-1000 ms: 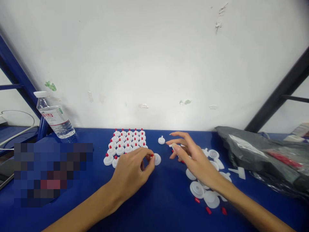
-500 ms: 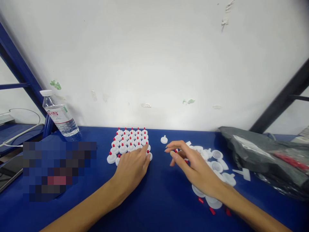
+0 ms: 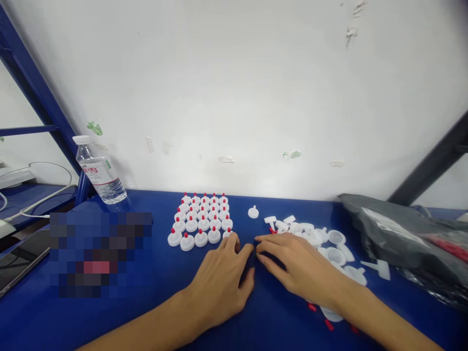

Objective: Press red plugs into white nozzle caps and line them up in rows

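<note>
On the blue tabletop (image 3: 278, 319), white nozzle caps with red tips (image 3: 201, 238) stand upright in a block, about five across and five deep (the front right one is partly covered by a hand, so the count is offered with reserve). Judged by the red tips seated on their spouts, this block is the completed portion. One bare nozzle cap (image 3: 253, 213) stands upright, well apart to the right of the block, its spout uncovered. Farther right lies the apparent remainder: a disordered heap of loose white nozzle caps (image 3: 337, 237), several on their sides or turned over, with loose red tip covers (image 3: 329, 324) at its near and far edges. The number left cannot be settled, since the right forearm hides part of the heap.

The left hand (image 3: 224, 275) is bent beside the block's front right corner; whether its thumb and index finger meet cannot be told. The right hand (image 3: 292, 258) lies low at the heap's left side, thumb and fingertips near one another; no held part is visible, and closure on something small cannot be ruled out.

Markings: the water bottle (image 3: 100, 170) carries a label with red characters, too blurred to read. The grey plastic bag (image 3: 354, 217) bears a pale strip (image 3: 393, 222), likewise illegible.
</note>
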Tool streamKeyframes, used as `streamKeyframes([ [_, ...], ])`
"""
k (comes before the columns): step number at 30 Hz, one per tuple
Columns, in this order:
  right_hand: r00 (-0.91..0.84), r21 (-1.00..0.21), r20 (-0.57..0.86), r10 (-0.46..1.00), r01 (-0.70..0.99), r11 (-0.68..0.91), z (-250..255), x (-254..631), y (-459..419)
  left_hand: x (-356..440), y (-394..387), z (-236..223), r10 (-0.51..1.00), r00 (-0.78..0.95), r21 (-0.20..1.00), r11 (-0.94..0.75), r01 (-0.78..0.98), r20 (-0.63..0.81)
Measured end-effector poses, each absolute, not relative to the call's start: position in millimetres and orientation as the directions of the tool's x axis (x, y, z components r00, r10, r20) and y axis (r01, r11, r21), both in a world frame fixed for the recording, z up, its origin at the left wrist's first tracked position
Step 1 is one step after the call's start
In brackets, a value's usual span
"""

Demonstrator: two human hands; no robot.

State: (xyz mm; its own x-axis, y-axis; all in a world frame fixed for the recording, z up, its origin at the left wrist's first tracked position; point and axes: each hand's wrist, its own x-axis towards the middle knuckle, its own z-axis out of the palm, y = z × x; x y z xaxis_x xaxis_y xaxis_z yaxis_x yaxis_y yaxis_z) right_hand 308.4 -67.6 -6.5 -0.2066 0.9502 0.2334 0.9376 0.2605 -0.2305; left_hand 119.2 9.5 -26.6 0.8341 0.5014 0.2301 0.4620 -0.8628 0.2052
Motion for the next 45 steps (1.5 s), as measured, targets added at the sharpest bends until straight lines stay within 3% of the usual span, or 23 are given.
streamKeyframes([
  [9, -0.228, -0.222, 0.160, 0.960, 0.940, 0.260, -3, 305, -69, 119, 9, -23, 0.497, 0.856, 0.181, -0.864, 0.471, 0.143],
  [45, -0.242, -0.213, 0.184, 0.953, 0.937, 0.279, 2, 318, -67, 120, 9, -29, 0.473, 0.869, 0.131, -0.880, 0.457, 0.144],
])
